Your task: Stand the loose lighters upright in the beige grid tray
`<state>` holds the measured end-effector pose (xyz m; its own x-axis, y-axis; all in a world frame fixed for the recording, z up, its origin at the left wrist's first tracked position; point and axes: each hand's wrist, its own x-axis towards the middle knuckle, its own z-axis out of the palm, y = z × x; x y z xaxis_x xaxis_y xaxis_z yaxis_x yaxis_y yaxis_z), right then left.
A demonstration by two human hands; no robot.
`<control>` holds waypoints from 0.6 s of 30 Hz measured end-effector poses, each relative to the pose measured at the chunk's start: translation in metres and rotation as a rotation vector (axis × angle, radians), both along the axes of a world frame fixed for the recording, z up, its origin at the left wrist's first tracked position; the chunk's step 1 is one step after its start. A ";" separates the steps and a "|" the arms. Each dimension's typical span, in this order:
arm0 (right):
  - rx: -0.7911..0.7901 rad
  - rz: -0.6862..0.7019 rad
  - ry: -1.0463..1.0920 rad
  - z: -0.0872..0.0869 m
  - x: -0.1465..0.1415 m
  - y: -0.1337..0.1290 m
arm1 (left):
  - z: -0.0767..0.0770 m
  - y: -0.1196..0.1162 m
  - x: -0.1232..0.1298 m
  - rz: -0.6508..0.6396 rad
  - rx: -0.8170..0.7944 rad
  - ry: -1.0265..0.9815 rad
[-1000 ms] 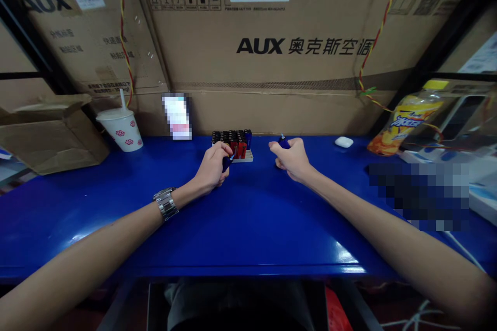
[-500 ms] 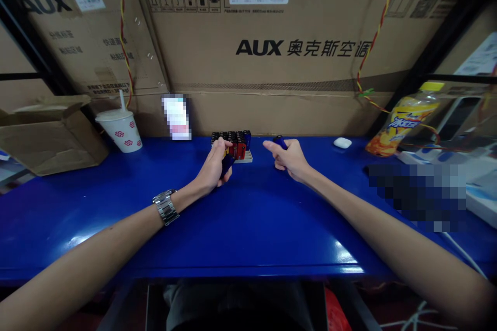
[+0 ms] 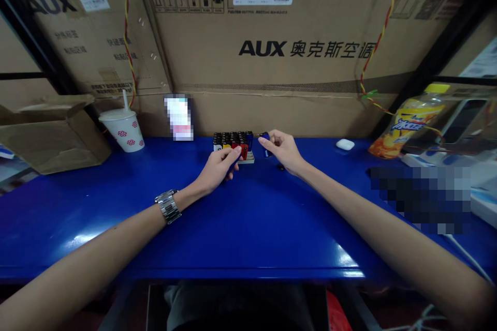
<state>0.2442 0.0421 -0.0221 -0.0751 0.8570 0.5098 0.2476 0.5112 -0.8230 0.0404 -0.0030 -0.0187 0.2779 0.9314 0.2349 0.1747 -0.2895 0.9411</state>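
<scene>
Both hands (image 3: 286, 150) closed on small blue lighters (image 3: 266, 146), the left's mostly hidden, the right's nearly upright.

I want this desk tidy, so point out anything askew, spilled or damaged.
The open cardboard box at the far left looks battered, its flaps loose and edges uneven. The drink bottle at the right seems to lean, though the wide lens may cause that. I see no spill.
</scene>
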 end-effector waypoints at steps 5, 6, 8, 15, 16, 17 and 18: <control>0.000 0.029 -0.045 -0.010 0.000 0.022 | -0.004 0.004 0.000 0.028 0.130 0.117; 0.002 0.042 -0.062 -0.012 -0.001 0.026 | -0.005 0.006 0.000 0.033 0.156 0.133; 0.008 0.069 -0.106 -0.014 -0.002 0.031 | -0.008 0.009 -0.001 0.043 0.206 0.165; -0.004 0.160 -0.242 -0.009 -0.001 0.032 | -0.015 0.013 -0.003 0.049 0.321 0.226; 0.002 0.169 -0.276 -0.008 -0.002 0.031 | -0.015 0.013 -0.003 0.051 0.337 0.236; 0.008 0.175 -0.315 -0.007 -0.003 0.029 | -0.015 0.012 -0.003 0.056 0.349 0.248; 0.014 0.168 -0.353 -0.006 -0.004 0.028 | -0.015 0.012 -0.003 0.060 0.355 0.260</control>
<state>0.2404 0.0700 -0.0285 -0.3862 0.8112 0.4392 0.4262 0.5792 -0.6950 0.0376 0.0091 -0.0336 0.3181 0.8218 0.4726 0.4192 -0.5691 0.7074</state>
